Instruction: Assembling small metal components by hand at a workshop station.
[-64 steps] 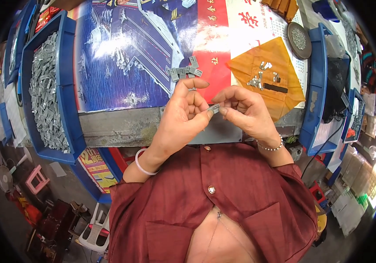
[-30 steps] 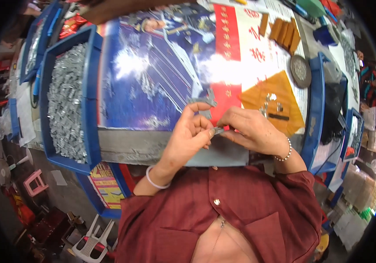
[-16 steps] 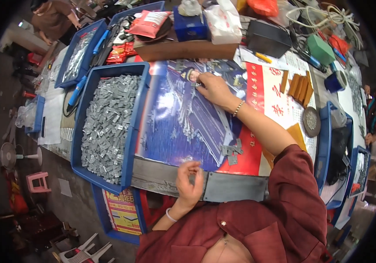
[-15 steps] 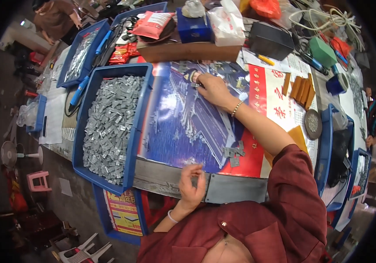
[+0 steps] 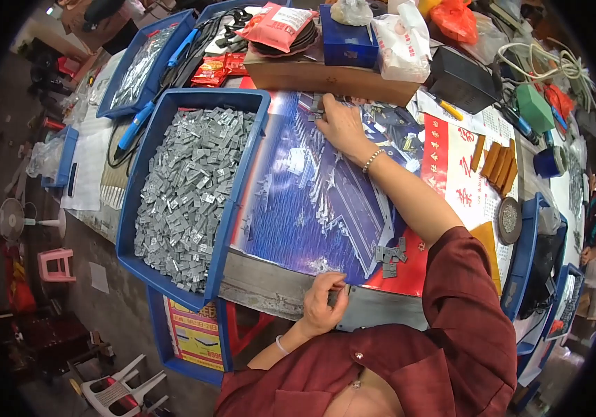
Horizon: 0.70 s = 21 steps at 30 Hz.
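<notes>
Right hand (image 5: 345, 126): stretched out to the far edge of the poster (image 5: 284, 215), palm down, fingers bent and held close together, tips among small grey pieces; cannot tell whether they pinch one
Grey pieces (image 5: 308, 102): at the poster's far edge, just beside the right fingertips, partly hidden by them
Left hand (image 5: 322, 304): at the poster's near edge, fingers curled, thumb tip close to the index finger; cannot tell whether anything sits between
Loose cluster (image 5: 390, 257): several similar pieces, some touching, on the poster's near right part
Grey plate (image 5: 385, 307): just off the poster's near edge, beside the left hand
Blue tray (image 5: 164, 286): just left of the poster, heaped with more such pieces
Brown box (image 5: 332, 80): along the poster's far edge, bearing a blue box (image 5: 348, 45) and a white packet (image 5: 401, 45)
Orange strips (image 5: 498, 165): side by side at the poster's right end
Round dish (image 5: 507, 239): by the poster's right edge, holding tiny shiny bits
</notes>
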Motion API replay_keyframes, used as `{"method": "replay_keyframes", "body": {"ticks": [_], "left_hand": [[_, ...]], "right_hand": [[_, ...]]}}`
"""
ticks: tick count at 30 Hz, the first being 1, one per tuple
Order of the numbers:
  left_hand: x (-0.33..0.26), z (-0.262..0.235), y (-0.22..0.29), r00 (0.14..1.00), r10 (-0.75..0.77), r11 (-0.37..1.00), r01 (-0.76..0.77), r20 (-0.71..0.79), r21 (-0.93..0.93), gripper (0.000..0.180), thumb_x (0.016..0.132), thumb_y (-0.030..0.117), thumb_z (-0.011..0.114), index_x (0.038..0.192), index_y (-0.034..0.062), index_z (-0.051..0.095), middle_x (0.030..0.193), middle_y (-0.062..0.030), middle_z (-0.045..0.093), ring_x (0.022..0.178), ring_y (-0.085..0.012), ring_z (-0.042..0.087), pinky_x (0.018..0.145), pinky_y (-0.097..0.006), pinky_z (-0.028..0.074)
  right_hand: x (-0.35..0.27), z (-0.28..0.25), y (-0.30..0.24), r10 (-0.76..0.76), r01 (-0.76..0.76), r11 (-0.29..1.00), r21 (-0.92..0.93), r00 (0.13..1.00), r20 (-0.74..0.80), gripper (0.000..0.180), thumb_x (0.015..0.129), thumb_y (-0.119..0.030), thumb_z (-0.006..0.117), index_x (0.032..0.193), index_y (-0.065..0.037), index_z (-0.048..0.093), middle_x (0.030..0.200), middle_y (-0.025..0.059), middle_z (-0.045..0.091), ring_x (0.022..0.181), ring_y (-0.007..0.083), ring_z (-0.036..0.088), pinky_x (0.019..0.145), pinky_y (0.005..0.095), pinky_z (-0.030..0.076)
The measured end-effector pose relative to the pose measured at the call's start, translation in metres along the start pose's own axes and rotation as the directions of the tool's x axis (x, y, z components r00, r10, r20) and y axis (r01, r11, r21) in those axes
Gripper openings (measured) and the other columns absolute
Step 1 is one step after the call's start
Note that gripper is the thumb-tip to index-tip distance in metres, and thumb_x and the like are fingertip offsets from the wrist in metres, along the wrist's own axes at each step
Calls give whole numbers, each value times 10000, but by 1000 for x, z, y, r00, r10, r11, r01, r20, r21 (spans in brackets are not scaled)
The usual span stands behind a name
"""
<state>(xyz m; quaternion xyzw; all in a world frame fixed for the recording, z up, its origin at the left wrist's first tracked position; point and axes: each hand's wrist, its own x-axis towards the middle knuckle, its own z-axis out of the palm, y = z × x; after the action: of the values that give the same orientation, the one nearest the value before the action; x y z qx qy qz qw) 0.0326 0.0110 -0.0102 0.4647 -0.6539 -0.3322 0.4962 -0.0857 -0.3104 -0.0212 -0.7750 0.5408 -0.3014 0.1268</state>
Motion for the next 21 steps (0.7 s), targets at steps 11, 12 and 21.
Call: {"method": "replay_keyframes", "body": {"ticks": [11, 12, 21], "left_hand": [[0, 2, -1, 1000, -18, 999, 18, -12, -29, 409, 771, -79, 633, 1150, -15, 496, 1018, -168, 597, 723, -227, 623, 624, -308, 524], [1, 2, -1, 1000, -16, 999, 16, -9, -27, 410, 771, -81, 633, 1152, -17, 495, 1016, -166, 595, 725, -223, 620, 624, -306, 523], [3, -1, 0, 998, -22, 999, 20, -50, -35, 384, 784, -95, 628, 1141, -25, 503, 1008, -158, 589, 739, -205, 614, 622, -287, 520]], "right_hand": [[1, 11, -1, -3, -4, 998, -56, 992, -126, 217, 798, -168, 597, 899, -30, 464, 779, 179, 641, 770, 380, 600, 696, 455, 352], [1, 11, 0, -6, -2, 998, -57, 991, -135, 214, 800, -172, 593, 898, -31, 466, 783, 180, 642, 775, 381, 599, 702, 455, 347], [-32, -40, -6, 61, -64, 968, 243, 998, 21, 169, 814, -105, 616, 927, 3, 551, 825, 176, 646, 754, 312, 640, 680, 381, 493]]}}
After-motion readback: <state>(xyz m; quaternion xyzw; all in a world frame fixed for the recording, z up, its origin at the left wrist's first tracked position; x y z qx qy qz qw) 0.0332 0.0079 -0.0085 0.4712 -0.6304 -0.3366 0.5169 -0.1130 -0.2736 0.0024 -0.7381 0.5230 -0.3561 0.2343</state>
